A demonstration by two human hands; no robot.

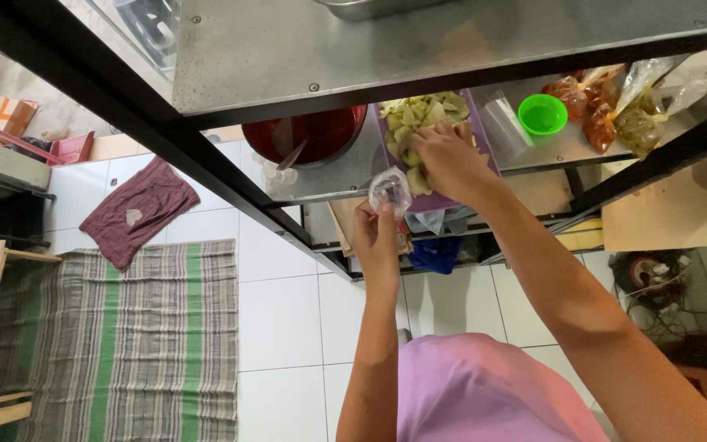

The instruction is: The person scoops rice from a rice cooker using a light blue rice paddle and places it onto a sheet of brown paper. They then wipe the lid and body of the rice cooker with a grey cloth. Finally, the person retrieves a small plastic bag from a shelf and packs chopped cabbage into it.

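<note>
Bag (390, 190), small and clear, is held up by the left hand (376, 237), whose fingers are closed on its lower edge, just beside the purple tray (484, 143). Pale green chips (419, 115) are piled in that tray, and the right hand (448, 155) is laid on them, fingers curled around some pieces. A red pot (308, 135) is set left of the tray, a green cup (542, 113) to its right, then filled bags (607, 110).

metal shelf (345, 176) | red pot (304, 135), purple tray (484, 155) (pale green pieces), green cup (542, 114), sauce bags (607, 110)
</note>
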